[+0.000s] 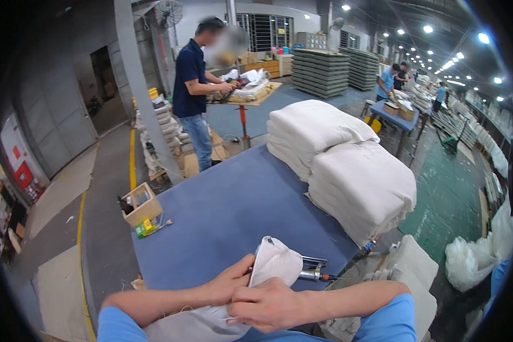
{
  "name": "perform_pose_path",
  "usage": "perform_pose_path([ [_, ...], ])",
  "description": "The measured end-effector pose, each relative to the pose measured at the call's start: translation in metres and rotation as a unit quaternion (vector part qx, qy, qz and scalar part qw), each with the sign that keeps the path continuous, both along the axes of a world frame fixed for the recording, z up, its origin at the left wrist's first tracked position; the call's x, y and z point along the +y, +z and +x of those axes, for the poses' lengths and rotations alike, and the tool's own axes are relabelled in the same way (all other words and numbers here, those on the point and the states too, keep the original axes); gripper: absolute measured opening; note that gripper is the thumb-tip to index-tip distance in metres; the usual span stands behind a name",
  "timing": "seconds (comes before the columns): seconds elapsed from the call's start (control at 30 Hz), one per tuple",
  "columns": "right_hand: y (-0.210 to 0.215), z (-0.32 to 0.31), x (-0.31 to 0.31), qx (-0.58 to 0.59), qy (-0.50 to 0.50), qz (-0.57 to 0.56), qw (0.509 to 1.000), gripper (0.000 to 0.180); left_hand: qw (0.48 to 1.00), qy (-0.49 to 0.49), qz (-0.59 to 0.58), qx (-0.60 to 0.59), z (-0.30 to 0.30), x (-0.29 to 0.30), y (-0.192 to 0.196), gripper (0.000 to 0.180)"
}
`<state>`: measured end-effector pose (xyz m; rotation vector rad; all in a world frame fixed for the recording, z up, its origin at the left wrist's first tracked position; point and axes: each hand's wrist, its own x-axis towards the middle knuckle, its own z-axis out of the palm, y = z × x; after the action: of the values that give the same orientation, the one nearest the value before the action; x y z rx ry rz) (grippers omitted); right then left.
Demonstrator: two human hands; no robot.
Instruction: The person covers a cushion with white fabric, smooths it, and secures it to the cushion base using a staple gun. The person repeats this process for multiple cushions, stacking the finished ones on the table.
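A piece of white fabric is bunched up between my hands at the near edge of the blue-topped table, and more of it hangs down toward my lap. My left hand grips its left side, with some fingers hidden behind the cloth. Lower down and to the right, my right hand pinches a fold of the same fabric between thumb and fingers. Just beyond the cloth, to the right, lies a metal air tool that looks like a staple gun, partly covered by the fabric.
Two tall stacks of folded white cloth fill the table's right side. A wooden box with tools and a small green-and-yellow carton sit at the left edge. Across the table a person works at another bench. More fabric is piled at my right.
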<state>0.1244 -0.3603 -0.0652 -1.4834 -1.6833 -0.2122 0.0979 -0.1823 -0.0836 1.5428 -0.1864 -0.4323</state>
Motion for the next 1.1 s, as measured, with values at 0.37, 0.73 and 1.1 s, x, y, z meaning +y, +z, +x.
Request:
perform_pose_path([
  [0.37, 0.025, -0.009, 0.091, 0.048, -0.011, -0.121, 0.991, 0.015, 0.932, 0.113, -0.341, 0.05, 0.003, 0.042, -0.058, 0.015],
  [0.73, 0.019, -0.016, 0.15, -0.032, -0.037, -0.283, 0.958, 0.023, 0.894, 0.175, -0.382, 0.156, 0.005, 0.062, -0.049, 0.014],
  [1.1, 0.003, -0.043, 0.141, -0.089, -0.045, -0.224, 0.969, 0.022, 0.979, -0.051, -0.121, 0.156, -0.009, 0.102, 0.008, 0.08],
])
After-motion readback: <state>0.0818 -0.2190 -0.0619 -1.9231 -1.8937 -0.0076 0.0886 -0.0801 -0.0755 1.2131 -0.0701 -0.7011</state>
